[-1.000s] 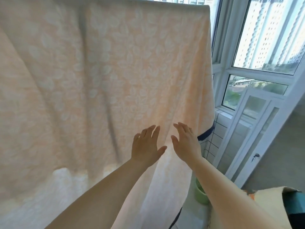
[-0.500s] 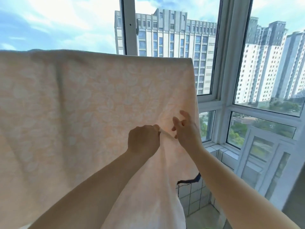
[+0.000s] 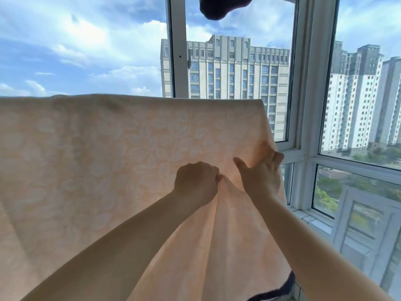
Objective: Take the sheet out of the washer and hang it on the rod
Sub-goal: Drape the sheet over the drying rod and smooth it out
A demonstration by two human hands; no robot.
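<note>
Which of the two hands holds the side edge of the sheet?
The right hand: it grips the sheet at its right edge, fingers wrapped behind the cloth. The left hand pinches a fold further in.

Bare forearms, no sleeves; left hand (image 3: 196, 181), right hand (image 3: 261, 173)

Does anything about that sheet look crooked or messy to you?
Slightly. The peach sheet hangs fairly flat over its top fold, but below the left hand it gathers into long folds where that hand pinches it. The right hand grips the sheet's right edge. Nothing looks torn or stained.
</note>
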